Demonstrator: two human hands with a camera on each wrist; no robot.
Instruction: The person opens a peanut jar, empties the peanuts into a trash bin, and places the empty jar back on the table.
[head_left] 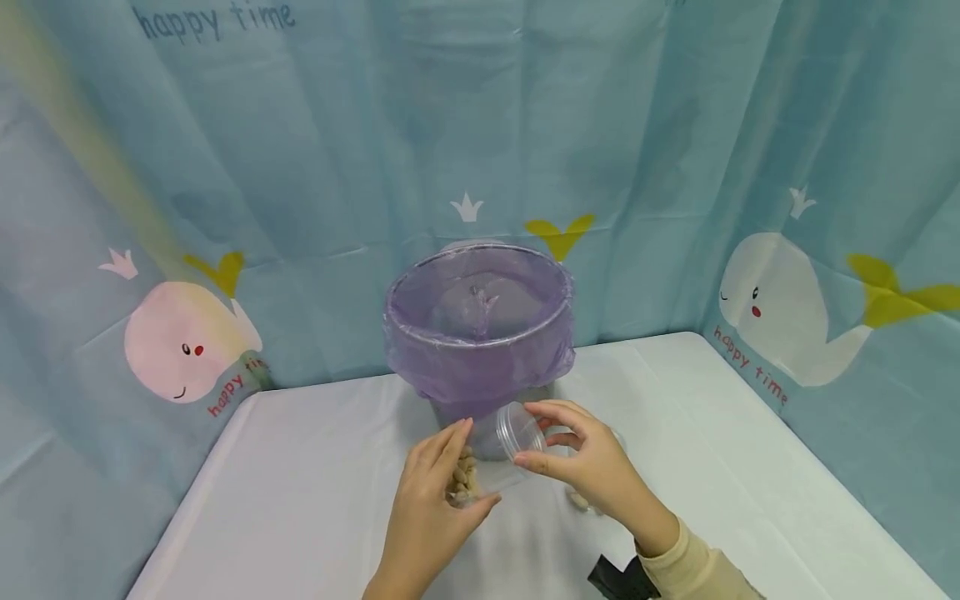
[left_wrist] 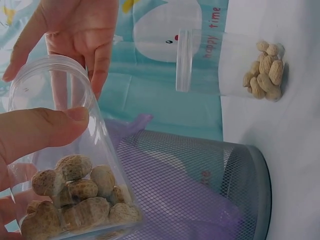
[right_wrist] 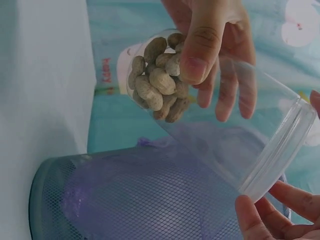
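Note:
A clear plastic jar [right_wrist: 215, 135] with peanuts [right_wrist: 160, 80] at its bottom tilts in front of a bin, its lid end toward the right. My left hand [head_left: 431, 504] holds the jar by its peanut end, thumb on the near side and fingers behind. At the other end, my right hand [head_left: 585, 454] spans the clear lid [head_left: 517, 429], thumb on one edge and fingers on the opposite edge. A second lidded jar [left_wrist: 210, 62] with peanuts [left_wrist: 265, 72] stands on the table, mostly hidden behind my right hand in the head view.
The mesh bin [left_wrist: 195, 170] stands at the table's back, lined with a purple bag [head_left: 480, 367] folded over its rim. Blue curtains [head_left: 315, 167] printed with whales hang around the white table [head_left: 300, 508]. A black object [head_left: 624, 579] lies near the right sleeve [head_left: 697, 567].

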